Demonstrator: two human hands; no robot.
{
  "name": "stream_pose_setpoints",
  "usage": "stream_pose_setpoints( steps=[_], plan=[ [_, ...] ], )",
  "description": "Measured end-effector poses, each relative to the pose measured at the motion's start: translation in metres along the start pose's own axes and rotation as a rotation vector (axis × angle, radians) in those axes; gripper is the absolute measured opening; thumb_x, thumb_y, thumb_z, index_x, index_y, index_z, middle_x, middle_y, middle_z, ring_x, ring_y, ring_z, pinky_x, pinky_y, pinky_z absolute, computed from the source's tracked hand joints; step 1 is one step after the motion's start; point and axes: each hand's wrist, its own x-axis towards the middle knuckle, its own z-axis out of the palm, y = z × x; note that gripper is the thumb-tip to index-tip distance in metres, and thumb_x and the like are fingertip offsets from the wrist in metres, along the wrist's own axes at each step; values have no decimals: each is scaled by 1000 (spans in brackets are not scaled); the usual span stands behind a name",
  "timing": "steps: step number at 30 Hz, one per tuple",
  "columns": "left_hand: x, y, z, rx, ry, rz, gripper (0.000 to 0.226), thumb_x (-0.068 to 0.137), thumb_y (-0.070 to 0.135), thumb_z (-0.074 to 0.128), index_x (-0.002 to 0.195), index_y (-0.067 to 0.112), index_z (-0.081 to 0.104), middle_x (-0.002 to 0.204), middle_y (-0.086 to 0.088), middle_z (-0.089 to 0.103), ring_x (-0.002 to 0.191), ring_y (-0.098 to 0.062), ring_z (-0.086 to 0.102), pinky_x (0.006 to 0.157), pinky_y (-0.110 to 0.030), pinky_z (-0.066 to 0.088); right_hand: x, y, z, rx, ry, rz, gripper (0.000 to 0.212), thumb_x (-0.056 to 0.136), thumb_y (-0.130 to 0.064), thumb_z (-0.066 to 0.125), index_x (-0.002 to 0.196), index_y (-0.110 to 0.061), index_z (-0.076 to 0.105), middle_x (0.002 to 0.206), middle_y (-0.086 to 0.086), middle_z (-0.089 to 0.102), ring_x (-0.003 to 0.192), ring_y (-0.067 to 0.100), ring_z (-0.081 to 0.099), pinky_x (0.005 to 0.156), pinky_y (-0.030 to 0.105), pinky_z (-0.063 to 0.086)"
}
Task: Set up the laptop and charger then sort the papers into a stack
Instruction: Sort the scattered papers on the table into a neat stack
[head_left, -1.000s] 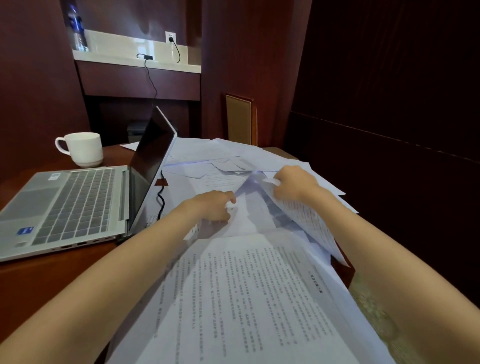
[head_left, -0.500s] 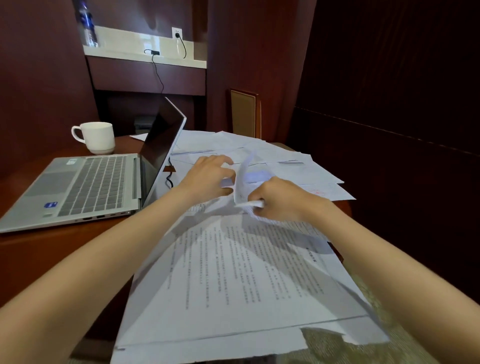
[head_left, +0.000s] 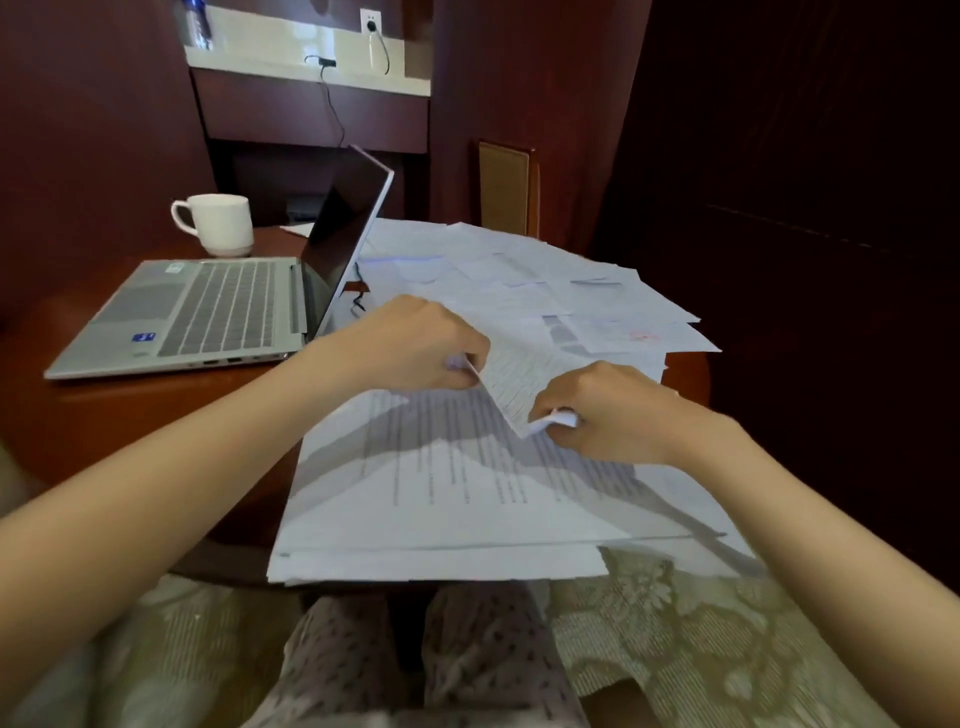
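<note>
Silver laptop (head_left: 208, 306) open at left, screen dark. Black charger cable (head_left: 357, 304) just beside its hinge, partly hidden. White printed papers (head_left: 519, 275) scattered at right, overlapping; one sheet (head_left: 511, 374) lifted, curled above near pile (head_left: 441, 499).

I log a white mug (head_left: 218, 223) upright near the far left edge of the brown wooden table (head_left: 156, 415), handle pointing left. Beyond it, a pale ledge (head_left: 291, 52) carries a clear bottle (head_left: 198, 23) at its left end. A tan-padded chair back (head_left: 504, 189) stands past the table's far edge. A floral cover (head_left: 675, 623) lies below the near edge.
</note>
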Motion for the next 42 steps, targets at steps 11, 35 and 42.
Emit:
stream_pose_setpoints(
  steps=[11, 35, 42],
  plan=[
    [-52, 50, -7, 37, 72, 32, 19, 88, 29, 53, 104, 35, 61, 105, 12, 66, 89, -17, 62, 53, -23, 26, -34, -29, -11, 285, -412, -50, 96, 72, -44, 76, 148, -35, 17, 151, -18, 21, 136, 2, 23, 107, 17, 20],
    [-70, 79, -22, -177, -321, -50, 64, 79, 49, 57, 137, 43, 31, 72, 13, 50, 64, -4, 44, 61, -20, 36, -54, -30, 0, 81, -386, -69, 116, 73, -13, 73, 146, -42, -12, 154, -12, 9, 135, 14, 24, 103, 32, 33],
    [-61, 82, -14, 145, -225, -95, 51, 96, 15, 33, 143, 33, 26, 115, -7, 63, 102, -29, 58, 74, -30, 41, -59, -25, -4, 220, -287, -44, 106, 74, -7, 72, 149, -38, 4, 149, -14, 21, 130, 14, 34, 102, 35, 43]
  ],
)
